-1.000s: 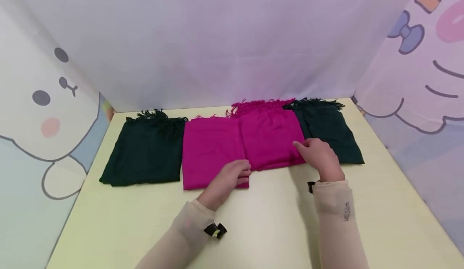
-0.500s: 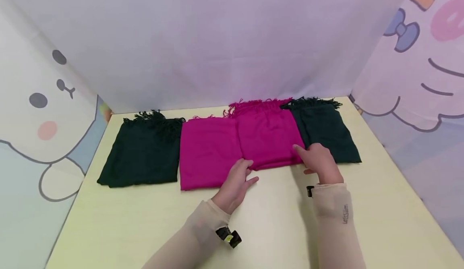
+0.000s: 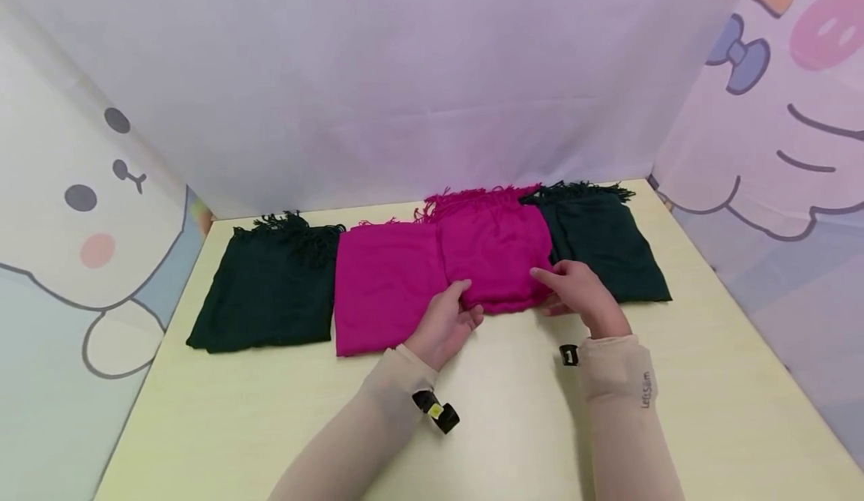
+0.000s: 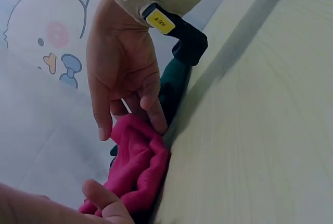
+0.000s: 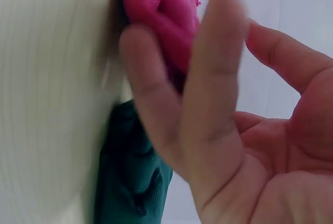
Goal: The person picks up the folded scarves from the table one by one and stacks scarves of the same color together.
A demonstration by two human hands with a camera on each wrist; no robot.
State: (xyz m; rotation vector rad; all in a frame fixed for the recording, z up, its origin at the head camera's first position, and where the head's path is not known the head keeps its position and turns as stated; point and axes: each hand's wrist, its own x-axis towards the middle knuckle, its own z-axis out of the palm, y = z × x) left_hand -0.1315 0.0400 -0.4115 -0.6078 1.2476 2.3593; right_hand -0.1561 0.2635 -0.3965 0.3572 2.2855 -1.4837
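Four fringed scarves lie folded side by side. My hands are at the near corners of the right-hand pink scarf (image 3: 496, 250). My left hand (image 3: 442, 328) is at its left corner, the thumb over the cloth and the other fingers loosely bent at the front edge. At the right corner, my right hand (image 3: 583, 295) has its thumb above the cloth and its fingers lower down, fairly straight in the right wrist view. Between the hands the pink cloth (image 4: 138, 166) is bunched in soft folds. Fingertips under the fabric are partly hidden.
Left of it lies another pink scarf (image 3: 388, 283), partly behind my left hand. A dark green scarf (image 3: 270, 291) is at the far left, another dark green scarf (image 3: 610, 242) at the right. The pale table (image 3: 270, 411) meets a white curtain (image 3: 405, 88) behind.
My left hand has moved from the left pink scarf to the right one's corner. The right hand has shifted slightly left, and that scarf's near edge is now drawn inward and wrinkled.
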